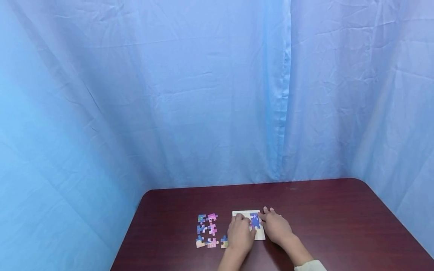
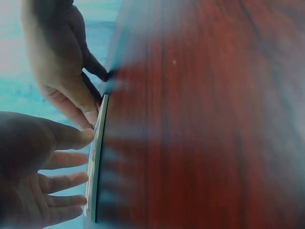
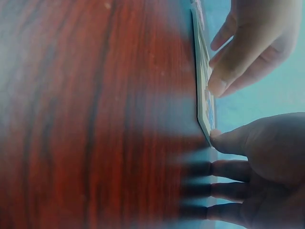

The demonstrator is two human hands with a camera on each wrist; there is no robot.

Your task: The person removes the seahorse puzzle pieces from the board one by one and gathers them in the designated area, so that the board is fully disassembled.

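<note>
A white puzzle board (image 1: 260,236) lies flat on the table, with blue-purple joined jigsaw pieces (image 1: 255,219) in its upper right part. My left hand (image 1: 240,232) covers the board's left side; in the left wrist view its straight fingertips (image 2: 71,180) touch the board's surface. Whether a piece lies beneath them is hidden. At the right edge, my right hand (image 1: 277,226) steadies the board with its thumb, while its other fingers are extended onto the table, as the right wrist view shows on the right hand (image 3: 271,162).
Left of the board, several loose jigsaw pieces (image 1: 212,229) lie in rough columns, pink, blue and cream. One more piece (image 1: 224,242) sits beside my left wrist. The dark red-brown table (image 1: 176,203) has rounded far corners, with blue curtains (image 1: 210,113) behind and at both sides.
</note>
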